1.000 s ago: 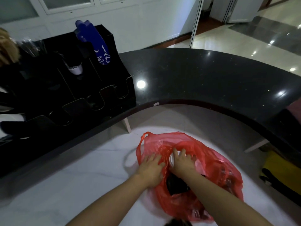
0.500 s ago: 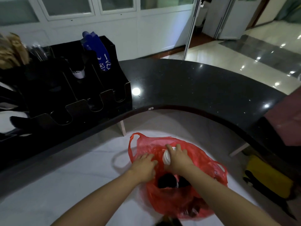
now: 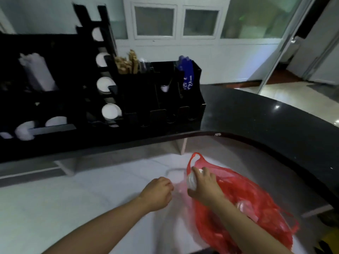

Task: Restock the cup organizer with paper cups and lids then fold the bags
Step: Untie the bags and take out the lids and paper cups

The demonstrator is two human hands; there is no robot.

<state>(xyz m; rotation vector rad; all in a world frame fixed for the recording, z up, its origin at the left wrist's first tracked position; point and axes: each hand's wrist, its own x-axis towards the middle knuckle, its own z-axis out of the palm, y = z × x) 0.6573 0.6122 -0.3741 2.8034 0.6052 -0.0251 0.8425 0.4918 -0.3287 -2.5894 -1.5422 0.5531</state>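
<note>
A red plastic bag (image 3: 244, 198) lies on the white surface below the curved black counter. My right hand (image 3: 203, 186) grips a white stack of lids or cups (image 3: 191, 180) at the bag's mouth; blur hides which. My left hand (image 3: 157, 193) is curled to the left of it and holds the bag's blurred near edge. More pale items show through the bag. The black cup organizer (image 3: 161, 114) stands on the counter at the back left. White cup ends (image 3: 110, 110) show in its round openings.
The glossy black counter (image 3: 256, 125) curves round the right side above the bag. A blue wrapped sleeve (image 3: 186, 74) and wooden stirrers (image 3: 126, 63) stand in the organizer's rear slots. A yellow object (image 3: 330, 241) lies at the bottom right. White marble surface (image 3: 73, 208) spreads to the left.
My view has tilted up, showing more of the organizer. My right hand has lifted the white stack up to the bag's mouth, and my left hand has pulled the bag's edge leftward.
</note>
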